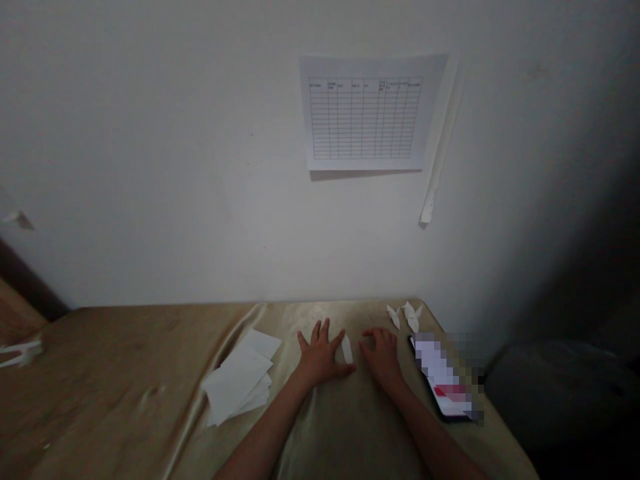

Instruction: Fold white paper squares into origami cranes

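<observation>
My left hand (319, 359) lies on the cloth-covered table with its fingers spread. Between its index finger and thumb is a narrow folded white paper strip (347, 351), pointed at the top, flat on the cloth; the thumb reaches the strip's lower end. To the right, apart from the strip, rests my right hand (384, 355). Its fingers bend loosely toward the left, with a gap at the thumb and nothing seen in them. Two small folded white paper pieces (412, 316) with pointed tips sit beyond the right hand, near the table's back corner.
Several white paper sheets (240, 380) overlap left of my left arm. A phone (443, 380) with a lit screen lies by the right edge. The gold-brown cloth (135, 373) has a raised fold. Behind stands a wall with a printed table sheet (365, 120) on it.
</observation>
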Available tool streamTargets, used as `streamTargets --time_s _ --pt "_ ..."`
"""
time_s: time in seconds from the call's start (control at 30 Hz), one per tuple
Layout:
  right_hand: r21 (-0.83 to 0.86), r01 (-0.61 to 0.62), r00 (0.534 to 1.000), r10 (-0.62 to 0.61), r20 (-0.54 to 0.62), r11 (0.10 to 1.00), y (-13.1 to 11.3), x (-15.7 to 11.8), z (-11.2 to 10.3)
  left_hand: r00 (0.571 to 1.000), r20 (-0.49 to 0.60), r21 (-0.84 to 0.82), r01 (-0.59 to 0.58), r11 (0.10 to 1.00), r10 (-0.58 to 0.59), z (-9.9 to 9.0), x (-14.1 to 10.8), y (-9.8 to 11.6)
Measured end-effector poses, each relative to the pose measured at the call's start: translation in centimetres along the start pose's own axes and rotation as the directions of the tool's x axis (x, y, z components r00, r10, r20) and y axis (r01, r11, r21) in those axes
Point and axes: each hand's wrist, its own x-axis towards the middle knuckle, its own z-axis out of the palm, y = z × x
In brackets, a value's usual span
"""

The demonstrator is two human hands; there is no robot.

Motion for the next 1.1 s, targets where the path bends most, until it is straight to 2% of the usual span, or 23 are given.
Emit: streamTargets --time_s 0.13,0.23,0.47,0.63,0.77,1.0,1.1 --pt "-0.037 0.022 0.999 -0.02 0.042 0.999 -0.2 0.1 -0.3 0.999 -0.026 -0.017 0.018 1.0 -0.018 0.4 0.0 -0.2" --pt "-0.054 0.088 0.99 -0.081 0.119 0.995 -0.6 0.2 -0.7 0.999 -0.023 -0.026 0.025 0.999 -0.026 0.5 0.1 -0.3" --pt "0.01 0.19 0.952 -0.187 0.242 0.982 -1.2 0.3 -1.7 0.999 -0.049 -0.055 0.009 0.998 -0.011 0.5 0.0 -0.3" --pt "0.071 0.255 0.912 -0.264 0.312 0.964 -1.3 0.5 -2.0 1.0 0.003 -0.087 -0.012 0.996 0.012 0.2 -0.2 -0.6" --pt "0.068 0.265 0.888 -0.271 0.371 0.962 -1.2 0.8 -2.2 1.0 -0.004 -0.101 -0.026 0.995 0.025 0.1 -0.4 -0.8" --pt "0.038 0.288 0.887 -0.282 0.365 0.957 -1.1 0.6 -2.4 0.999 -0.024 -0.192 -0.041 0.981 0.038 -0.3 -0.4 -1.5" --pt "0.04 0.294 0.889 -0.288 0.357 0.955 -1.0 0.5 -2.4 0.996 -0.075 -0.225 -0.065 0.972 0.05 -0.6 -0.5 -1.6"
